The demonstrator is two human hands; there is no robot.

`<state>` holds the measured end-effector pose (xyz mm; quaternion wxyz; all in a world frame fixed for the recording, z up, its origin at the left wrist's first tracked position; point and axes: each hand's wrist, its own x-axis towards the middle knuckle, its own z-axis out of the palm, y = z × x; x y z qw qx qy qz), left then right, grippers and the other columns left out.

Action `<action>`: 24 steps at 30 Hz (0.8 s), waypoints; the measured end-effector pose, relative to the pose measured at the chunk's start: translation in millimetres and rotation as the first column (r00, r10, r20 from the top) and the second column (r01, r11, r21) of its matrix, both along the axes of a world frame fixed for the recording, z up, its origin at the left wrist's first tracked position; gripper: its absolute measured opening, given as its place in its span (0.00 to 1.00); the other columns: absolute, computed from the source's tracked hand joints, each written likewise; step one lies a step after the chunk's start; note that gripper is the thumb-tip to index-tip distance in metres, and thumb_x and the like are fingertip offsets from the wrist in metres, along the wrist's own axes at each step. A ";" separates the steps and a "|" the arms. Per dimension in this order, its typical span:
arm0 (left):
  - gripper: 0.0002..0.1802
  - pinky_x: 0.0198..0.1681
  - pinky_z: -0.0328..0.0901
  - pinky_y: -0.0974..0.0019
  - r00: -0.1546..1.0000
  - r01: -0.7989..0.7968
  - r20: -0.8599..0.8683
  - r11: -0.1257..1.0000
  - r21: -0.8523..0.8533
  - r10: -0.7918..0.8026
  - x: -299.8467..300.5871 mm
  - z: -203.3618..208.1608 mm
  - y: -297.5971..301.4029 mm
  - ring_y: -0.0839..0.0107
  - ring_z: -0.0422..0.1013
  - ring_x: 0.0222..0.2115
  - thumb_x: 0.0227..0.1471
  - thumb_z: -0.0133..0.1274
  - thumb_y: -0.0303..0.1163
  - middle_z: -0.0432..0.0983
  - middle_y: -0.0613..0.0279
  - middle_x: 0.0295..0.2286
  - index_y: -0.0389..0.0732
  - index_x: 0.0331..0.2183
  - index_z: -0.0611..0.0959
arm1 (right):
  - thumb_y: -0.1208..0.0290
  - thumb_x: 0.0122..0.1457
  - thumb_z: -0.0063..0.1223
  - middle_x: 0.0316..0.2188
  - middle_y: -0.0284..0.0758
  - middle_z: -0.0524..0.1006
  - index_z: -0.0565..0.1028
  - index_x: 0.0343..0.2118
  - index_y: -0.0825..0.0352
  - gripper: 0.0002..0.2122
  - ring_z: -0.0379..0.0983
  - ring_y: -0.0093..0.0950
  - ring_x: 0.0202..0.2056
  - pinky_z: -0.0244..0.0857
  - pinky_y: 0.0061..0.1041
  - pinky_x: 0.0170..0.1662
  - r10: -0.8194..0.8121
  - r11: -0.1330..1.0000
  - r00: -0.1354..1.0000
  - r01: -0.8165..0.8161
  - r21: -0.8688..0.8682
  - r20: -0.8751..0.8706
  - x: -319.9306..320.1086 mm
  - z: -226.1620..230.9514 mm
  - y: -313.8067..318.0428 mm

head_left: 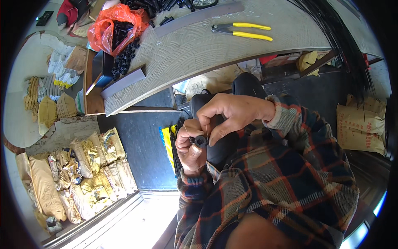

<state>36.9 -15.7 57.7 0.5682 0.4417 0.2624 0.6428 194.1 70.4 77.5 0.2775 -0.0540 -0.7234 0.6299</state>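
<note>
Landmark: the small black round plastic cap (200,141), held in mid-air below the near edge of the pale patterned worktop (195,54). Far left of the cap, tan and gold sacks (89,170) lie stacked on the floor, clear of the working space. Up and left of the cap, an orange plastic bag (118,27) spills more black pieces onto the worktop, apparently stock kept within reach. Just left of the cap, the left hand (188,147) curls closed around it, thumb and fingers pinching it steady with its opening facing up. Just above and right of the cap, the right hand (230,114) arches over, thumb and forefinger pressed together on a thin dark strand (207,124) running down to the cap, seemingly for fine control. Well above and right, yellow-handled pliers (244,31) lie on the worktop. Far right, a bundle of black rods (348,45) hangs over the edge.
</note>
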 end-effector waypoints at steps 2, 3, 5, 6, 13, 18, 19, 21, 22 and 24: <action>0.16 0.32 0.54 0.71 0.998 -0.061 0.033 0.998 -0.015 0.061 0.2 -0.1 -0.3 0.74 0.58 0.26 0.39 0.61 0.39 0.64 0.65 0.23 0.38 0.25 0.74 | 0.70 0.43 0.63 0.23 0.33 0.74 0.73 0.28 0.69 0.12 0.69 0.24 0.23 0.60 0.22 0.26 -0.017 1.000 0.999 0.017 0.015 0.033 -0.8 2.2 0.3; 0.16 0.32 0.54 0.71 0.998 -0.062 0.032 0.998 -0.012 0.062 -0.9 -0.3 -0.1 0.74 0.58 0.26 0.39 0.61 0.39 0.64 0.65 0.23 0.38 0.25 0.74 | 0.69 0.43 0.63 0.24 0.34 0.74 0.73 0.29 0.69 0.12 0.70 0.25 0.24 0.61 0.23 0.27 -0.035 0.999 0.997 0.033 0.029 0.067 -1.9 2.8 0.1; 0.15 0.33 0.54 0.71 0.996 -0.085 0.037 0.996 -0.032 0.086 -5.5 -2.3 -1.0 0.74 0.58 0.26 0.40 0.60 0.38 0.64 0.66 0.24 0.38 0.25 0.74 | 0.69 0.43 0.63 0.25 0.35 0.74 0.73 0.29 0.69 0.13 0.72 0.27 0.25 0.63 0.23 0.28 -0.234 0.958 0.972 0.232 0.168 -0.004 -4.1 -2.9 -7.7; 0.15 0.35 0.56 0.70 0.995 -0.085 0.046 0.996 -0.033 0.087 -7.8 -9.2 -0.2 0.73 0.59 0.27 0.41 0.60 0.37 0.64 0.65 0.25 0.38 0.27 0.75 | 0.69 0.43 0.63 0.25 0.36 0.75 0.73 0.30 0.69 0.13 0.73 0.29 0.25 0.65 0.24 0.29 -0.424 0.855 0.901 0.433 0.287 -0.096 -4.0 -7.1 -13.7; 0.14 0.42 0.60 0.68 0.988 -0.143 0.053 0.988 -0.065 0.146 1.3 -15.1 -4.3 0.71 0.64 0.35 0.45 0.58 0.34 0.65 0.63 0.29 0.38 0.33 0.73 | 0.71 0.40 0.62 0.25 0.34 0.75 0.74 0.35 0.69 0.16 0.74 0.30 0.25 0.67 0.24 0.28 -0.780 0.336 0.542 0.784 0.523 -0.311 -22.3 -18.5 -55.1; 0.20 0.49 0.60 0.64 0.935 -0.350 0.009 0.926 -0.145 0.355 10.6 -19.4 -7.4 0.67 0.66 0.42 0.51 0.50 0.30 0.69 0.54 0.42 0.33 0.45 0.71 | 0.75 0.39 0.61 0.25 0.36 0.75 0.73 0.35 0.68 0.16 0.74 0.30 0.26 0.67 0.25 0.28 -0.751 0.474 0.605 0.773 0.422 -0.264 -21.5 -20.6 -41.3; 0.19 0.47 0.62 0.67 0.867 -0.493 -0.153 0.859 -0.136 0.474 17.5 -20.4 -7.1 0.70 0.68 0.40 0.53 0.46 0.26 0.70 0.55 0.41 0.30 0.47 0.69 | 0.77 0.39 0.61 0.27 0.37 0.75 0.73 0.35 0.68 0.16 0.74 0.31 0.27 0.67 0.25 0.29 -0.754 0.565 0.632 0.763 0.316 -0.178 -23.5 -21.1 -37.4; 0.23 0.47 0.60 0.72 0.786 -0.524 -0.446 0.844 -0.113 0.428 20.0 -11.5 -6.3 0.73 0.66 0.41 0.51 0.45 0.20 0.70 0.55 0.43 0.30 0.50 0.66 | 0.79 0.40 0.60 0.29 0.38 0.74 0.73 0.34 0.68 0.15 0.74 0.32 0.29 0.68 0.25 0.29 -0.737 0.647 0.670 0.738 0.193 -0.090 -30.6 -23.4 -36.9; 0.23 0.46 0.60 0.73 0.814 -0.470 -0.434 0.876 -0.104 0.385 19.9 -10.9 -7.0 0.74 0.66 0.41 0.52 0.44 0.21 0.70 0.56 0.42 0.30 0.52 0.64 | 0.80 0.40 0.59 0.30 0.38 0.73 0.73 0.35 0.67 0.15 0.74 0.32 0.29 0.68 0.25 0.30 -0.755 0.632 0.653 0.749 0.201 -0.062 -36.6 -29.3 -38.9; 0.23 0.47 0.60 0.71 0.766 -0.480 -0.517 0.875 -0.064 0.382 12.6 -9.9 -10.5 0.71 0.67 0.42 0.53 0.43 0.23 0.70 0.49 0.43 0.30 0.51 0.64 | 0.80 0.40 0.59 0.32 0.38 0.72 0.72 0.35 0.66 0.16 0.73 0.31 0.31 0.68 0.25 0.31 -0.775 0.523 0.603 0.780 0.344 -0.190 -46.6 -37.4 -44.5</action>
